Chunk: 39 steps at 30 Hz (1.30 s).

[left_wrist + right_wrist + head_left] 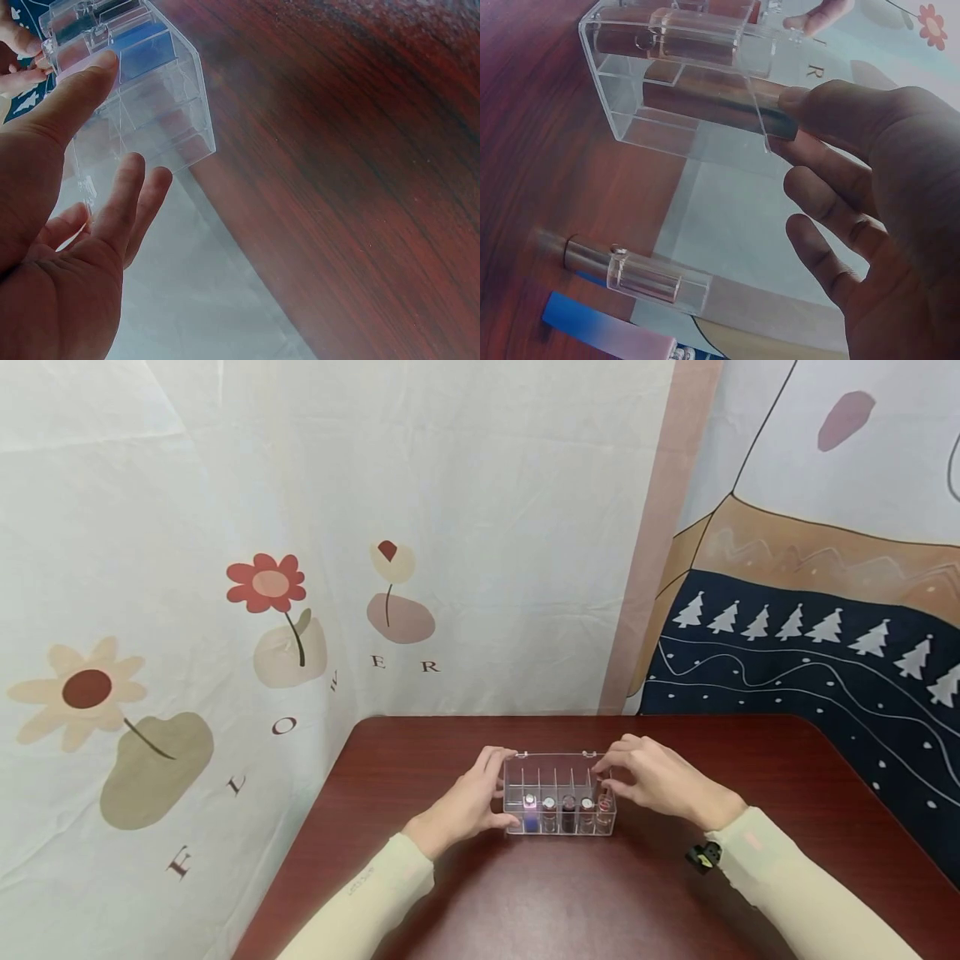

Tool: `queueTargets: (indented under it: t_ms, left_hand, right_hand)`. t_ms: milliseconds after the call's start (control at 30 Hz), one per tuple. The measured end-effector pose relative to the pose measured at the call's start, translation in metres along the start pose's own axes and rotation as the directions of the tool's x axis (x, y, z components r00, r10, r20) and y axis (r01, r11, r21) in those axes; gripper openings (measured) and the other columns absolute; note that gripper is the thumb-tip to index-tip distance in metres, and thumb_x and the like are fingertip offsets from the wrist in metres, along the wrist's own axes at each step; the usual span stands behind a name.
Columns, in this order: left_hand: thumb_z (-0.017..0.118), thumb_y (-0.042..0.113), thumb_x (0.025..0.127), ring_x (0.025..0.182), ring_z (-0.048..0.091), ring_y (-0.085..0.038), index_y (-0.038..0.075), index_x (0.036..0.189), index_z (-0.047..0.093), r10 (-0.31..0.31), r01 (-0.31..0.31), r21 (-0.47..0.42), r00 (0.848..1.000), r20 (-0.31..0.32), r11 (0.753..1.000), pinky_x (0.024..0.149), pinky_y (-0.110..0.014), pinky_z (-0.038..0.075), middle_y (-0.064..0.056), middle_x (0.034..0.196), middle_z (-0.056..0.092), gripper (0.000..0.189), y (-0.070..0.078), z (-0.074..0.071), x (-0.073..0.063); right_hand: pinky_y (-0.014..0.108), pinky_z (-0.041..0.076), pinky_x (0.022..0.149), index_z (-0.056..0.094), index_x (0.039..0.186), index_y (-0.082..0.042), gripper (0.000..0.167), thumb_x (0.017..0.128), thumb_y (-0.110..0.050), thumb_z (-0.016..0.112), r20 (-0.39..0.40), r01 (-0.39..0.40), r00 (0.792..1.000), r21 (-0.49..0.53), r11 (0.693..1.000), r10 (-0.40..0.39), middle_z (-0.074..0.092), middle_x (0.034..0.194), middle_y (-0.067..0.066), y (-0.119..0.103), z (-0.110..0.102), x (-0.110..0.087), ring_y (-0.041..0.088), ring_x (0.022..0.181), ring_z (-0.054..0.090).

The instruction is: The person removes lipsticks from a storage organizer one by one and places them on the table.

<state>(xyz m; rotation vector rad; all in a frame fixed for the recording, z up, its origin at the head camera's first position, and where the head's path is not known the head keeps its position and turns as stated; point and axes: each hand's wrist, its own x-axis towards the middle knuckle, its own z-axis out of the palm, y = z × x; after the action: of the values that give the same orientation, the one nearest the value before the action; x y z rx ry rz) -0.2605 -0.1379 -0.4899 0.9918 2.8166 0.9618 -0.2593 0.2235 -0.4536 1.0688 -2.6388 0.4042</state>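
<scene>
A clear lipstick organizer (558, 833) with divided compartments stands on the table. Several lipsticks stand in its front row, one of them a purple-blue tube (531, 814) at the left. My left hand (465, 793) holds the organizer's left end, thumb along the front and fingers toward the back. At the right end, my right hand (656, 777) pinches the top of a brown shiny lipstick tube (720, 101) between thumb and index finger. That tube's lower part is inside a compartment. The other right fingers are spread apart beside the organizer.
In the right wrist view, a clear-capped lipstick (645, 277) and a blue-and-pink tube (607, 326) stand on the table beyond the organizer; my right hand hides them in the head view. The reddish-brown table (420, 739) meets printed curtains (487, 568) behind.
</scene>
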Motion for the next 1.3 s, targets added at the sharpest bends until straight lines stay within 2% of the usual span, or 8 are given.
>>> queueTargets:
  t_ms: [167,500,800,1067,1167,1300]
  left_hand:
    - [0.105,0.012,0.088,0.119,0.084,-0.035,0.002,0.168,0.040,0.001,-0.001,0.000,1.000,0.002,1.000,0.104,-0.039,0.074,-0.023,0.165,0.048,0.104,0.000,0.000,0.000]
    - [0.105,0.013,0.087,0.119,0.083,-0.035,0.002,0.168,0.040,0.009,-0.009,-0.002,1.000,-0.002,1.000,0.103,-0.040,0.074,-0.021,0.165,0.048,0.104,0.000,0.001,0.000]
    - [0.105,0.014,0.088,0.120,0.083,-0.034,0.003,0.169,0.039,0.005,-0.005,-0.001,1.000,0.002,1.000,0.104,-0.037,0.074,-0.022,0.166,0.048,0.105,0.001,0.000,-0.001]
    - [0.105,0.014,0.087,0.117,0.084,-0.031,0.001,0.167,0.040,0.011,-0.011,0.022,1.000,-0.010,1.000,0.103,-0.039,0.074,-0.021,0.164,0.049,0.104,0.001,0.000,-0.001]
    - [0.105,0.013,0.088,0.117,0.084,-0.032,0.002,0.167,0.041,0.013,-0.013,0.023,1.000,-0.010,1.000,0.103,-0.039,0.074,-0.021,0.164,0.049,0.103,0.001,0.000,-0.001]
    - [0.105,0.013,0.088,0.118,0.084,-0.033,0.002,0.168,0.040,0.014,-0.013,0.019,1.000,-0.010,1.000,0.103,-0.039,0.074,-0.023,0.164,0.049,0.103,0.001,0.001,-0.001]
  right_hand:
    - [0.042,0.071,0.092,0.091,0.119,-0.021,0.027,0.095,-0.012,0.098,-0.038,-0.013,0.999,0.001,1.000,0.013,0.085,0.112,-0.007,-0.001,-0.005,-0.003,0.015,0.106,0.071]
    - [0.025,0.066,0.078,0.090,0.120,-0.019,0.033,0.090,-0.008,0.100,-0.133,0.018,0.991,0.004,1.000,-0.017,0.086,0.113,-0.005,-0.001,-0.015,-0.008,0.008,0.097,0.064]
    - [0.033,0.067,0.080,0.090,0.117,-0.019,0.034,0.087,-0.008,0.102,-0.246,0.085,0.964,-0.058,0.995,-0.096,0.085,0.110,-0.007,0.002,-0.028,-0.012,0.008,0.099,0.065]
    - [0.014,0.056,0.077,0.090,0.116,-0.019,0.040,0.082,-0.004,0.103,-0.333,0.124,0.933,-0.061,0.990,-0.138,0.083,0.108,-0.007,0.005,-0.039,-0.016,0.007,0.094,0.063]
    - [0.011,0.053,0.079,0.090,0.117,-0.019,0.042,0.081,-0.004,0.104,-0.339,0.116,0.932,-0.059,0.991,-0.130,0.083,0.109,-0.006,0.007,-0.042,-0.018,0.008,0.095,0.064]
    - [0.008,0.054,0.084,0.090,0.119,-0.020,0.045,0.080,-0.005,0.106,-0.325,0.088,0.940,-0.061,0.994,-0.103,0.083,0.111,-0.007,0.011,-0.046,-0.023,0.008,0.099,0.066]
